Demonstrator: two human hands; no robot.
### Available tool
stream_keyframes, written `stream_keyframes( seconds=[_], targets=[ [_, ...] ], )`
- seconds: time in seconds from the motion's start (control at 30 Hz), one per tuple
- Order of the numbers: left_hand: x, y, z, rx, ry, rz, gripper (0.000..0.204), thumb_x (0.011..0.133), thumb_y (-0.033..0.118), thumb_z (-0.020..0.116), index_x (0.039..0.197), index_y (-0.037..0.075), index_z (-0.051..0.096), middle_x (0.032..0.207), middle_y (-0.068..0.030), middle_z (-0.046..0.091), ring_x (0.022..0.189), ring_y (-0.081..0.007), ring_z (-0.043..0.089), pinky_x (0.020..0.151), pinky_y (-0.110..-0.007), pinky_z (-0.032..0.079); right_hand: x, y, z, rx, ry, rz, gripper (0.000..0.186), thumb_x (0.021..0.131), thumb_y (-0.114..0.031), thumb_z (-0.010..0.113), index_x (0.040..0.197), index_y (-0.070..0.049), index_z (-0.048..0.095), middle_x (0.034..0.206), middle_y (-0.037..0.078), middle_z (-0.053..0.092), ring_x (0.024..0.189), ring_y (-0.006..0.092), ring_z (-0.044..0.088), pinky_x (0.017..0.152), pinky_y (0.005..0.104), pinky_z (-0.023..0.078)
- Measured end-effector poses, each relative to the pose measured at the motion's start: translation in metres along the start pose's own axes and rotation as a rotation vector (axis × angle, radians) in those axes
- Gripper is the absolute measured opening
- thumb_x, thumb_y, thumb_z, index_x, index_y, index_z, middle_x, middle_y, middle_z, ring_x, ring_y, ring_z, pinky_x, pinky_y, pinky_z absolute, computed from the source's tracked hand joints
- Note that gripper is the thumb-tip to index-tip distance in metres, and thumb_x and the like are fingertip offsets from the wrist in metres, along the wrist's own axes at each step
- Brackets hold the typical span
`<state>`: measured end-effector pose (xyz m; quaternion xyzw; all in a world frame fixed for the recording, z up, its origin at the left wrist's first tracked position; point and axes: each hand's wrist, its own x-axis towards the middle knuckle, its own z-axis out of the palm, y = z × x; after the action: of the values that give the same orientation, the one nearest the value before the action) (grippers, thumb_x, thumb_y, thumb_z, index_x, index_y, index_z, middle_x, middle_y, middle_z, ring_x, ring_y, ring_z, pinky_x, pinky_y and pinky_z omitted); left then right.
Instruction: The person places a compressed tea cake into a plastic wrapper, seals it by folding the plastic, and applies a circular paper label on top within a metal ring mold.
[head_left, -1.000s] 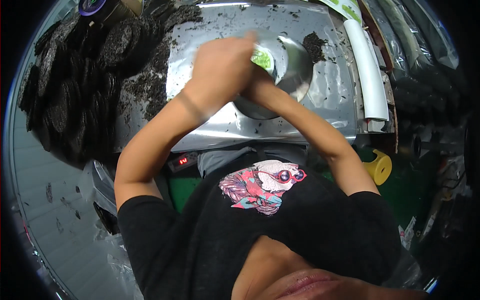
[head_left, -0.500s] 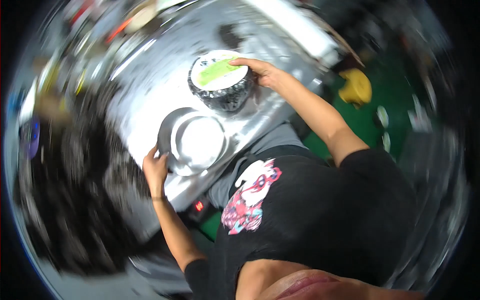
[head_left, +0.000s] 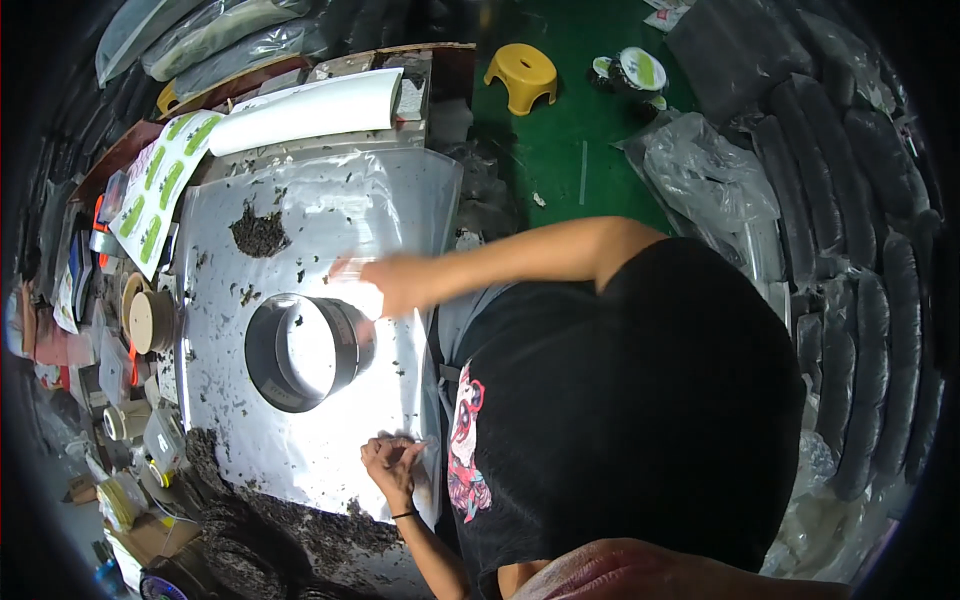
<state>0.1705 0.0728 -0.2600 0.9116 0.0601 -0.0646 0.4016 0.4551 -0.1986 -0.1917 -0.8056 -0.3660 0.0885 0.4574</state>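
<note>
A dark grey, open-ended round ring (head_left: 266, 345) stands on the plastic-covered table (head_left: 225, 400), and the bright surface shows through its middle. My right hand (head_left: 398, 285) is over the table just right of the ring's far side, apart from it. Motion smears its fingers, so I cannot tell what they hold, if anything. At the table's near edge, my left hand (head_left: 390, 468) rests with loosely bent fingers and the thumb apart, beside the loose plastic edge. No object shows in it. A black-wrapped round bundle (head_left: 640, 70) with a white and green top sits on the green floor.
Dark crumbs lie in a small heap (head_left: 259, 232) and along the table's lower left. A white roll (head_left: 310, 110) and a green-printed label sheet (head_left: 160, 195) are at the far end. A yellow stool (head_left: 522, 75) stands on the floor. Long black-filled bags (head_left: 850, 390) line the right.
The wrapped bundle has left my right hand, and a similar one now sits on the floor. My left hand has let go of the ring. The view has turned to the right.
</note>
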Motion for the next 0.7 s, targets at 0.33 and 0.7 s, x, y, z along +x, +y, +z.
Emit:
stream_keyframes(
  seconds=[0.33,0.7],
  targets=[
    [0.002,-0.004,-0.003,-0.020,0.096,0.031,0.020,0.069,0.006,0.090,0.080,0.002,0.073,0.080,-0.0040,0.059,0.086,-0.0191,0.052,0.075,-0.032,0.043,0.056,0.035,0.076,-0.416,0.063,-0.574,0.043,0.070,-0.044,0.081,0.085,-0.009,0.060,0.100,0.010,0.053,0.098,0.0319,0.052,0.080,0.0422,0.048],
    [-0.023,0.038,0.029,0.200,0.114,-0.004,0.035,0.073,0.018,0.080,0.104,0.011,0.067,0.105,-0.0116,0.063,0.101,-0.0357,0.056,0.088,-0.047,0.045,0.083,0.060,0.096,-0.322,0.254,-0.821,0.091,0.077,-0.050,0.081,0.146,-0.007,0.041,0.141,0.012,0.051,0.103,0.0329,0.060,0.089,0.0414,0.052]
  ],
)
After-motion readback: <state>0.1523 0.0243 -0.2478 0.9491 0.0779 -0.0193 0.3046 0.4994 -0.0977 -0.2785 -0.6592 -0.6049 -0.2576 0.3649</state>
